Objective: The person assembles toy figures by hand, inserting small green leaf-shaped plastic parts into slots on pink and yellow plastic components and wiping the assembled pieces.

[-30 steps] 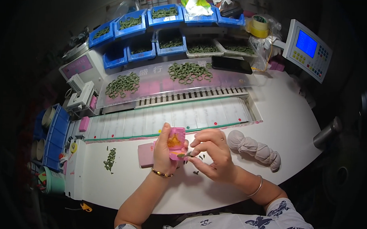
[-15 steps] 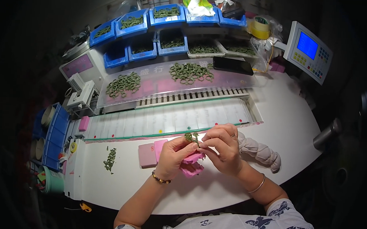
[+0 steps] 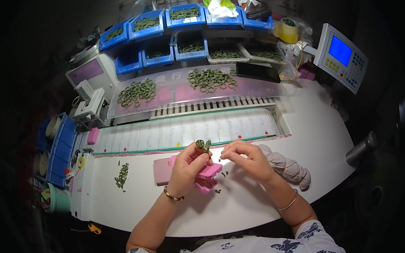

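Observation:
My left hand (image 3: 187, 167) is closed round a pink, rubbery two-part block (image 3: 208, 172), its halves spread apart at the lower right. From the same grip, between thumb and forefinger, a green piece with a ringed head and a side stem (image 3: 201, 144) sticks up. My right hand (image 3: 250, 160) is just to the right and apart from the block, thumb and forefinger pinched together; whether anything is between them is hidden. A few small green scraps (image 3: 225, 173) lie on the white table (image 3: 132, 209) between and below my hands.
At the left lies a heap of green scraps (image 3: 122, 176). Pink blocks (image 3: 162, 171) lie beside my left hand, a rolled grey cloth (image 3: 288, 168) by my right wrist. Beyond are a clear shelf (image 3: 172, 87) with green rings, blue bins (image 3: 145, 26) and a control panel (image 3: 341, 55).
My right hand has drawn back from the green piece. My left hand has shifted slightly left and up with the pink block. Small green scraps now show on the table.

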{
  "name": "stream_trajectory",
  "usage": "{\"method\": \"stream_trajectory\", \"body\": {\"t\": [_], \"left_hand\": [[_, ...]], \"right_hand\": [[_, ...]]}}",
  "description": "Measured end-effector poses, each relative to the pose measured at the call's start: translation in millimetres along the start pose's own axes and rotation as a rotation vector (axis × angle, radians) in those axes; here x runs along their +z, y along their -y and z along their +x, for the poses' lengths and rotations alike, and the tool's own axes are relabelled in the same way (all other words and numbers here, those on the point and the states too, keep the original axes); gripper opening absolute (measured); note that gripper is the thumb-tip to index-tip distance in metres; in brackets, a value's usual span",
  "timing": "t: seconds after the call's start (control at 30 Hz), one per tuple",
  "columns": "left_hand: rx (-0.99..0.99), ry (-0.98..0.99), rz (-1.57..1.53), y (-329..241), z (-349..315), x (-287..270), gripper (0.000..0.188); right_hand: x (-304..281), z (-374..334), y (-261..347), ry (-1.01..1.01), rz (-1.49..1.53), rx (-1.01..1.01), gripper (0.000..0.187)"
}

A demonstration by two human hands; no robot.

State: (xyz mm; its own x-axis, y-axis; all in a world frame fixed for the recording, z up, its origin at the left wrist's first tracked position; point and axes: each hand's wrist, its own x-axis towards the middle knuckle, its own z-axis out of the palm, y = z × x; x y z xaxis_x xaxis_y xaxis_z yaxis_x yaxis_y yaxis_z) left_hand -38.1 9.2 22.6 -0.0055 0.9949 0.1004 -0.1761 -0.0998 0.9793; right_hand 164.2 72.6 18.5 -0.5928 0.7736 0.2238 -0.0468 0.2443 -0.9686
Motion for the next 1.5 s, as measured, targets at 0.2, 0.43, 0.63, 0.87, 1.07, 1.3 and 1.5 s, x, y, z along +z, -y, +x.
{"method": "stream_trajectory", "body": {"t": [0.2, 0.43, 0.63, 0.87, 1.07, 1.3, 1.5], "left_hand": [[-0.249, 0.270, -0.309, 12, -1, -2, 0.017], [-0.381, 0.368, -0.533, 19, -1, -1, 0.020], [-0.472, 0.495, -0.772, 18, -2, 3, 0.017], [-0.521, 0.501, -0.858, 23, -2, 2, 0.013], [-0.541, 0.447, -0.704, 22, -1, 7, 0.014], [-0.500, 0.369, -0.444, 16, -3, 1, 0.037], [-0.503, 0.323, -0.441, 18, -2, 8, 0.034]], "right_hand": [[10, -1, 6, -0.028, 0.072, 0.050, 0.022], [10, -4, 6, 0.036, 0.356, 0.220, 0.033], [10, -4, 12, 0.037, 0.421, 0.294, 0.037], [11, -1, 12, 0.048, 0.409, 0.290, 0.034], [8, -1, 12, 0.030, 0.341, 0.177, 0.029], [-40, 27, 37, 0.222, 0.004, 0.366, 0.019], [-157, 114, 81, -0.437, 0.256, -0.086, 0.051]]}}
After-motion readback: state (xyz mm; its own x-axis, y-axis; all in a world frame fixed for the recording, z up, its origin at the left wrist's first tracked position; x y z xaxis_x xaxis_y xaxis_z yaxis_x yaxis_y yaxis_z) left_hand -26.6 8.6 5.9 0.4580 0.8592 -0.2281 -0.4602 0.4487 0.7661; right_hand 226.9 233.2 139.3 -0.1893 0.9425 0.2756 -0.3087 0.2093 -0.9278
